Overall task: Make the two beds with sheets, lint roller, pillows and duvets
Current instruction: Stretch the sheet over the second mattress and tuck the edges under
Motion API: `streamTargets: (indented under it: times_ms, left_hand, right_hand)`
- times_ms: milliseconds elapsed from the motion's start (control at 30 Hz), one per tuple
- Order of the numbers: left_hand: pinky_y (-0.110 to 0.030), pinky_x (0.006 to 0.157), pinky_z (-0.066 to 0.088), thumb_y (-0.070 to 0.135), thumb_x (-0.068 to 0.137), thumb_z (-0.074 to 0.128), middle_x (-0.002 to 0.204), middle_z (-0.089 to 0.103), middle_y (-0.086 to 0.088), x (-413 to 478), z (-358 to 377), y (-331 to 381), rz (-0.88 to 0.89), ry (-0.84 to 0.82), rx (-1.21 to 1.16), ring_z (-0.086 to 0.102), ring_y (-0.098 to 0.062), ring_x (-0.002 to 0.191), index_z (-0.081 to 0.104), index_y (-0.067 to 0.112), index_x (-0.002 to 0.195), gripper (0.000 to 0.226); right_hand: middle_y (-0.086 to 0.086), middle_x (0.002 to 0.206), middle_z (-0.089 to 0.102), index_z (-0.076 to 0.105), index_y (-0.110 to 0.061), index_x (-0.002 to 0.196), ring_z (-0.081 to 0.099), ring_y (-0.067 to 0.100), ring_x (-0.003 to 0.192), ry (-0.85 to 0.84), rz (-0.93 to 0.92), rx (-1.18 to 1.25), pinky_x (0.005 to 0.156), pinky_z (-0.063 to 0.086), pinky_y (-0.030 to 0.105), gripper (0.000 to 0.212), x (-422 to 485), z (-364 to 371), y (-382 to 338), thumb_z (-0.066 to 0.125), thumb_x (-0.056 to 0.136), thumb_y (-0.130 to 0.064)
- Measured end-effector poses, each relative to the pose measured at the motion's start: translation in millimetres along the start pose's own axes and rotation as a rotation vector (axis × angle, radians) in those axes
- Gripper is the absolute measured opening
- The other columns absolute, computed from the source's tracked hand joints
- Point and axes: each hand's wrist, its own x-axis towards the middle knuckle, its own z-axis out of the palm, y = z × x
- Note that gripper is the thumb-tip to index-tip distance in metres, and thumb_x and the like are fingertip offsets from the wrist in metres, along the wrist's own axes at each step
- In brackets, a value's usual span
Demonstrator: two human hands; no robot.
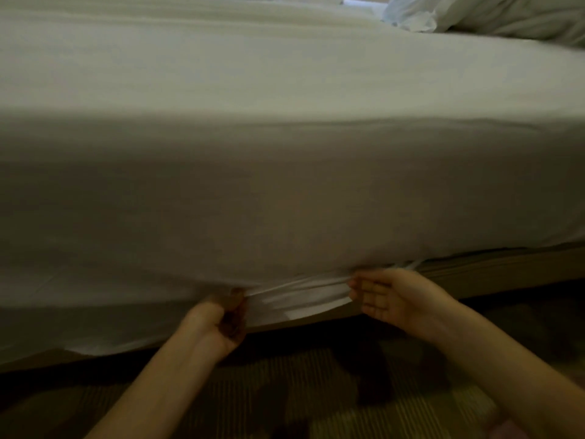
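Left hand point(218, 324), fingers curled, pinches sheet point(285, 185) hem below mattress side. Right hand point(389, 299) palm up, fingers together, tips touching bunched hem. Pillow point(506, 14) on far corner.

A bedroom is showing: a wide bed point(493, 268) under a smooth white fabric sheet point(285, 172) is filling the view, a plump white pillow point(512, 14) is lying at its far right end, dark striped carpet point(332, 394) is spreading below it.
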Motion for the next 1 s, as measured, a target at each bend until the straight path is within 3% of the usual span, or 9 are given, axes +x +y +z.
streamTargets:
  times_ms: [100, 233, 467, 533, 600, 700, 867, 933, 1000]
  left_hand:
    - [-0.004, 0.031, 0.025, -0.002, 0.094, 0.037, 0.032, 0.051, 0.001, -1.1, -1.3, 4.0, 0.015, -0.012, 0.038, 0.046, -0.006, 0.023, 0.049, 0.01, 0.066, 0.033]
    - [-0.004, 0.03, 0.019, -0.001, 0.095, 0.037, 0.031, 0.049, 0.002, -0.6, 0.5, 3.5, 0.02, -0.034, 0.05, 0.044, -0.004, 0.022, 0.047, 0.011, 0.067, 0.032]
    - [-0.005, 0.036, 0.03, 0.008, 0.095, 0.044, 0.041, 0.057, 0.0, -1.2, 1.1, -1.2, -0.048, -0.108, -0.007, 0.051, -0.006, 0.029, 0.055, 0.011, 0.065, 0.032]
    - [-0.01, 0.036, 0.039, 0.015, 0.096, 0.042, 0.05, 0.063, -0.004, -4.8, 3.8, -1.6, -0.075, -0.204, 0.003, 0.058, -0.011, 0.037, 0.065, 0.007, 0.055, 0.047]
    - [-0.019, 0.043, 0.052, 0.011, 0.096, 0.041, 0.072, 0.069, -0.016, -8.7, 7.9, 1.6, -0.058, -0.257, -0.067, 0.068, -0.022, 0.059, 0.068, -0.004, 0.066, 0.043]
    - [-0.043, 0.077, 0.055, -0.001, 0.093, 0.04, 0.11, 0.061, -0.03, -16.2, 12.3, 8.7, -0.011, -0.279, -0.221, 0.058, -0.041, 0.103, 0.058, -0.011, 0.103, 0.023]
    - [-0.057, 0.074, 0.051, -0.007, 0.07, 0.05, 0.118, 0.058, -0.034, -21.6, 7.5, 13.9, 0.016, -0.444, -0.263, 0.054, -0.046, 0.113, 0.054, -0.012, 0.119, 0.05]
    - [-0.059, 0.076, 0.049, -0.008, 0.054, 0.071, 0.118, 0.06, -0.03, -22.3, 11.2, 13.6, 0.05, -0.499, -0.231, 0.056, -0.045, 0.112, 0.062, -0.014, 0.11, 0.057]
    - [-0.063, 0.076, 0.046, -0.011, 0.017, 0.085, 0.109, 0.065, -0.024, -15.7, 18.4, 14.6, 0.088, -0.523, -0.289, 0.06, -0.042, 0.107, 0.071, -0.011, 0.084, 0.068]
  right_hand:
    - [0.008, 0.093, 0.068, 0.062, -0.006, 0.099, 0.063, 0.02, 0.086, 0.06, -0.013, 0.053, 0.079, 0.045, 0.032, 0.015, 3.3, -12.2, 1.0, 0.049, 0.093, -0.009]
    - [0.009, 0.094, 0.068, 0.062, -0.005, 0.098, 0.063, 0.021, 0.088, 0.018, 0.004, 0.099, 0.081, 0.045, 0.033, 0.016, 5.8, -9.5, 2.6, 0.046, 0.094, -0.008]
    - [0.025, 0.114, 0.062, 0.055, 0.003, 0.107, 0.062, 0.031, 0.105, -0.111, -0.08, 0.357, 0.101, 0.043, 0.042, 0.022, 16.6, -2.8, 4.7, 0.046, 0.088, 0.006]
    - [0.027, 0.115, 0.062, 0.055, 0.005, 0.114, 0.061, 0.034, 0.107, -0.185, -0.103, 0.444, 0.096, 0.045, 0.044, 0.057, 19.0, -4.3, 7.0, 0.074, 0.061, 0.007]
    - [0.028, 0.115, 0.062, 0.056, 0.005, 0.113, 0.059, 0.038, 0.109, -0.276, -0.105, 0.532, 0.091, 0.045, 0.047, 0.098, 23.8, -6.3, 8.1, 0.09, 0.021, 0.006]
    - [0.027, 0.121, 0.059, 0.052, 0.0, 0.12, 0.055, 0.04, 0.112, -0.355, -0.116, 0.667, 0.092, 0.044, 0.052, 0.112, 35.7, -1.1, 4.3, 0.091, 0.016, 0.006]
    - [0.015, 0.104, 0.071, 0.061, -0.009, 0.11, 0.068, 0.032, 0.095, -0.386, -0.263, 0.653, 0.084, 0.052, 0.055, 0.098, 46.8, 17.6, -3.7, 0.096, 0.019, -0.005]
    - [0.013, 0.102, 0.072, 0.062, -0.008, 0.107, 0.069, 0.029, 0.092, -0.424, -0.296, 0.657, 0.083, 0.051, 0.057, 0.094, 47.2, 24.4, -8.4, 0.097, 0.02, -0.01]
    - [0.013, 0.104, 0.071, 0.064, -0.007, 0.107, 0.069, 0.029, 0.094, -0.454, -0.322, 0.687, 0.084, 0.051, 0.057, 0.091, 48.3, 28.3, -12.9, 0.096, 0.023, -0.01]
